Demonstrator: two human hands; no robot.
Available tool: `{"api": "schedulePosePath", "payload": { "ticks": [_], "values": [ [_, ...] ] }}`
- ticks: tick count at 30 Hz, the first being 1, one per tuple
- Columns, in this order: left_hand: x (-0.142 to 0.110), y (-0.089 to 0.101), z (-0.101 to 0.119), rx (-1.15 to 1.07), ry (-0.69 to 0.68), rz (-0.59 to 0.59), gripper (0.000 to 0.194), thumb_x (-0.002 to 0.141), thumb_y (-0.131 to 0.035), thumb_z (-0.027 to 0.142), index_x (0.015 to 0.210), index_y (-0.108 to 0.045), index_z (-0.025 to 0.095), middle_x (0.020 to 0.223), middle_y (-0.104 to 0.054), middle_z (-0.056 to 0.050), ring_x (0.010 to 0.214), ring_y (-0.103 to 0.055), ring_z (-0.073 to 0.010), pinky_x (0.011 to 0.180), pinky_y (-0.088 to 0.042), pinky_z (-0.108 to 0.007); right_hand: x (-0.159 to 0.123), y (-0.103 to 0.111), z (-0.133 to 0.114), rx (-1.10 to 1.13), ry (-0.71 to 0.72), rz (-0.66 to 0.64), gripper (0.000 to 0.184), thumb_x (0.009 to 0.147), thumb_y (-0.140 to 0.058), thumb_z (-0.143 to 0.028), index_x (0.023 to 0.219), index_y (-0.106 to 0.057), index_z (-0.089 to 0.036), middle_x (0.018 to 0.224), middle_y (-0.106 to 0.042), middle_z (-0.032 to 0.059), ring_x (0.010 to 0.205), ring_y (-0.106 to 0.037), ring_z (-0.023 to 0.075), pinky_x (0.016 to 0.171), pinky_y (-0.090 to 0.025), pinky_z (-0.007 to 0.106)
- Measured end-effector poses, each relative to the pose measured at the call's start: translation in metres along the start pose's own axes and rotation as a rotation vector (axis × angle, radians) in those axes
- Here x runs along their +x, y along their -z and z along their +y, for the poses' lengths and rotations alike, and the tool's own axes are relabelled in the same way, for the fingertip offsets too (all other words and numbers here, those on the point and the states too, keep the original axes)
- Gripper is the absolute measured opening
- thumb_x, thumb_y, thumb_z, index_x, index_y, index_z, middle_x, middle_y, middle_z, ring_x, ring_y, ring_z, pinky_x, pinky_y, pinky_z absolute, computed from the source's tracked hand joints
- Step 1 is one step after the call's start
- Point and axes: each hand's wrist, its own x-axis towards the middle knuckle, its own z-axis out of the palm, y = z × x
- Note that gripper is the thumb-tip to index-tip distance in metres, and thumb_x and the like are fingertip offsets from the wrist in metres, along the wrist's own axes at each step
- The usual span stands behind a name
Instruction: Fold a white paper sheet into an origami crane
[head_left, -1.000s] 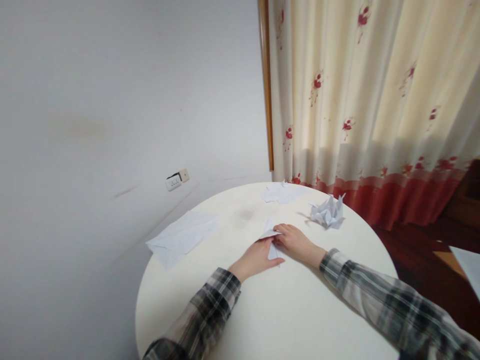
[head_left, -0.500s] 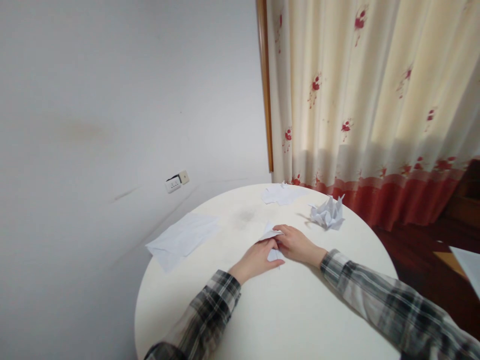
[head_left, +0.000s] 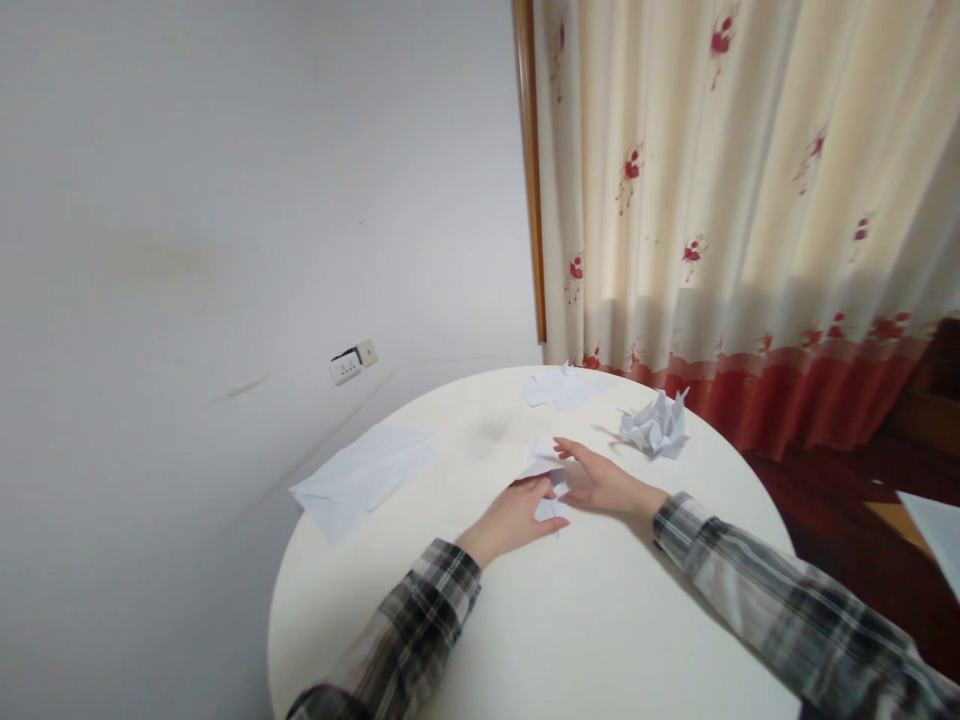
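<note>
A small folded white paper piece lies near the middle of the round white table. My left hand lies flat on its near part, fingers pressed down on the paper. My right hand sits just to the right of it, fingers stretched out and pointing left, fingertips at the paper's raised flap. Both arms wear plaid sleeves.
A flat white sheet lies at the table's left edge. A cluster of folded paper shapes sits at the back right, and more white paper at the far edge. A flowered curtain hangs behind; a wall socket is at left.
My right hand has lifted off the paper and shifted slightly right, its fingers now stretched out. The paper's flap stands a little higher. My left hand has stayed put.
</note>
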Motion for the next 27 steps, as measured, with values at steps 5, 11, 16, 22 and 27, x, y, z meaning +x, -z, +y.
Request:
{"api": "schedulePosePath", "payload": {
  "ticks": [5,11,16,22,27],
  "values": [
    [0.001,-0.001,0.0,0.007,0.01,0.003,0.031,0.07,-0.06,0.039,0.09,-0.05,0.018,0.1,-0.057,-0.004,0.094,-0.052,-0.0202,0.083,-0.038,-0.029,0.0,-0.013,0.017,-0.012,-0.138,0.052,0.061,0.07,-0.058,-0.03,0.123,-0.031,-0.018,0.108,-0.051,0.0093,0.099,-0.049,0.0194,0.087,-0.038,0.036],
    [0.0,0.003,0.005,-0.001,0.009,0.007,0.029,0.071,-0.059,0.039,0.088,-0.049,0.018,0.098,-0.058,-0.004,0.092,-0.053,-0.0198,0.081,-0.039,-0.029,0.006,-0.02,0.015,-0.084,-0.14,0.083,0.048,0.071,-0.057,-0.029,0.114,-0.041,-0.016,0.107,-0.053,0.0093,0.099,-0.049,0.0193,0.086,-0.038,0.034],
    [0.0,0.006,0.007,-0.006,0.028,-0.013,0.029,0.071,-0.059,0.038,0.089,-0.049,0.018,0.096,-0.059,-0.004,0.091,-0.053,-0.0207,0.08,-0.04,-0.03,0.008,-0.017,0.009,-0.096,-0.052,0.053,0.042,0.072,-0.056,-0.024,0.111,-0.044,-0.02,0.108,-0.055,0.0064,0.1,-0.051,0.0186,0.086,-0.038,0.034],
    [-0.001,0.005,0.007,-0.004,0.033,-0.021,0.029,0.071,-0.058,0.037,0.091,-0.048,0.018,0.098,-0.058,-0.004,0.091,-0.053,-0.021,0.079,-0.04,-0.03,0.007,-0.016,0.011,-0.018,-0.04,0.034,0.044,0.072,-0.056,-0.022,0.114,-0.041,-0.022,0.109,-0.056,0.005,0.098,-0.053,0.0173,0.084,-0.041,0.032],
    [-0.001,0.004,0.005,-0.032,0.01,-0.024,0.034,0.071,-0.058,0.037,0.098,-0.047,0.018,0.098,-0.058,-0.005,0.093,-0.053,-0.0207,0.081,-0.04,-0.03,0.009,-0.018,0.019,0.024,-0.097,-0.033,0.043,0.074,-0.055,-0.026,0.115,-0.042,-0.019,0.101,-0.06,0.006,0.088,-0.057,0.017,0.077,-0.043,0.03]
  ]
}}
